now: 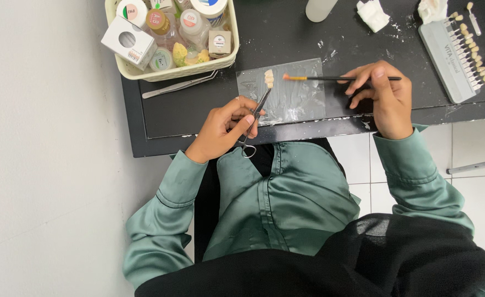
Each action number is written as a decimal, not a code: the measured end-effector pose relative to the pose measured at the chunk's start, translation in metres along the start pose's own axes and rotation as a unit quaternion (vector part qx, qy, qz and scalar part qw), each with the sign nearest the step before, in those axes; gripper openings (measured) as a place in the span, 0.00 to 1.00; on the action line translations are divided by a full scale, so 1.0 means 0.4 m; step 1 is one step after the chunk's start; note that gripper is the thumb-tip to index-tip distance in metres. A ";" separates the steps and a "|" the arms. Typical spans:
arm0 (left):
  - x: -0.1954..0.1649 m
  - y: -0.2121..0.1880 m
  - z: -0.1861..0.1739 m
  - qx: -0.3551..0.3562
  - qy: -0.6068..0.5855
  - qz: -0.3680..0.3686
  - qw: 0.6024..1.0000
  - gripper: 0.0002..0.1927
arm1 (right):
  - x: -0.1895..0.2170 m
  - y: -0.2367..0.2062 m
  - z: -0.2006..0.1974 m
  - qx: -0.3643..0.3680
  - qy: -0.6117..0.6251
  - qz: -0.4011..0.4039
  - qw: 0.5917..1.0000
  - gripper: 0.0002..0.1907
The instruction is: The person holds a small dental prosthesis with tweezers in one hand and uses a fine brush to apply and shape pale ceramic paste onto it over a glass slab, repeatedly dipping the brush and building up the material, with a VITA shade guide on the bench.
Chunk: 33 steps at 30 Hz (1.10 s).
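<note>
Left hand (223, 129) clamped on slim metal locking forceps (255, 118) gripping small cream tooth-shaped piece (269, 78) above clear glass slab (286, 93). Right hand (382, 96) pinched around thin black orange-tipped brush (336, 78), tip just beside piece, over black counter (198, 107).

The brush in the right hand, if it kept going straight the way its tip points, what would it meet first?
The right hand points the brush leftward, orange tip first. The first thing in that line looks to be the small tooth-coloured piece held in the clamp by the left hand, though depth is unclear.
</note>
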<state>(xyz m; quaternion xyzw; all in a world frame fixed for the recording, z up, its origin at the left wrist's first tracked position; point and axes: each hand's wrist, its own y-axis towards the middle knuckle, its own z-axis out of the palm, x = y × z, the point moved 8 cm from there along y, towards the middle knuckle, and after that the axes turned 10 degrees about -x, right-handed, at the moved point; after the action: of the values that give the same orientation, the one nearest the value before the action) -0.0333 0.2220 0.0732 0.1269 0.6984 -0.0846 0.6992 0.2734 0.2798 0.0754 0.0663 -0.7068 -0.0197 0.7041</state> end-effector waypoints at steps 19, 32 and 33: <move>0.002 0.000 -0.002 -0.002 0.007 0.005 1.000 0.09 | -0.006 0.003 -0.023 -0.050 0.050 -0.003 0.997 0.22; 0.003 -0.001 -0.001 -0.002 0.001 -0.003 1.000 0.09 | -0.020 -0.006 -0.031 -0.039 0.045 -0.013 0.998 0.26; 0.002 -0.002 -0.001 -0.002 0.000 -0.003 1.000 0.09 | -0.020 -0.009 -0.030 -0.038 0.040 -0.015 0.998 0.27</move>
<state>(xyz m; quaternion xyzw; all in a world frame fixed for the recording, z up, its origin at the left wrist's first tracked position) -0.0339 0.2216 0.0723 0.1236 0.6988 -0.0850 0.6994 0.2855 0.2781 0.0673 0.0508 -0.6757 -0.0545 0.7334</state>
